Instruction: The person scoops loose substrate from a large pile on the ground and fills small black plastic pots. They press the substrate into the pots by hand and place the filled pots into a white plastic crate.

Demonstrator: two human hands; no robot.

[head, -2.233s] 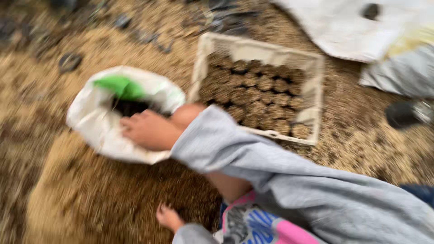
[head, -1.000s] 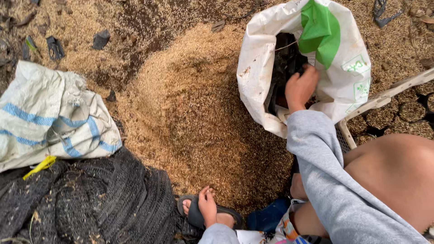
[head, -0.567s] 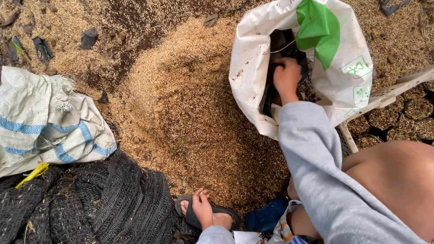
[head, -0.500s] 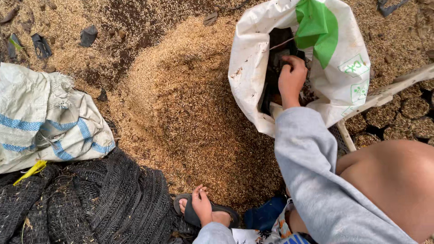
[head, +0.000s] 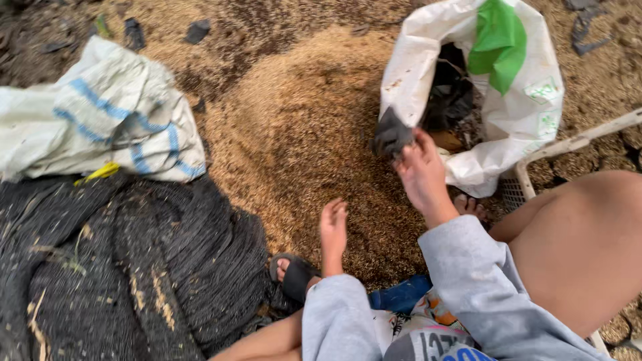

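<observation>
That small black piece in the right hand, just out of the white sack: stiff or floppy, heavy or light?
Probably floppy: the black piece looks crumpled and folded where the right hand pinches it. Likely light, since fingertips alone carry it. Its material is too blurred to tell.

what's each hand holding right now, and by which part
The right hand pinches a small dark, limp bag-like piece by its lower edge, beside the white woven sack. The left hand holds nothing.
</observation>
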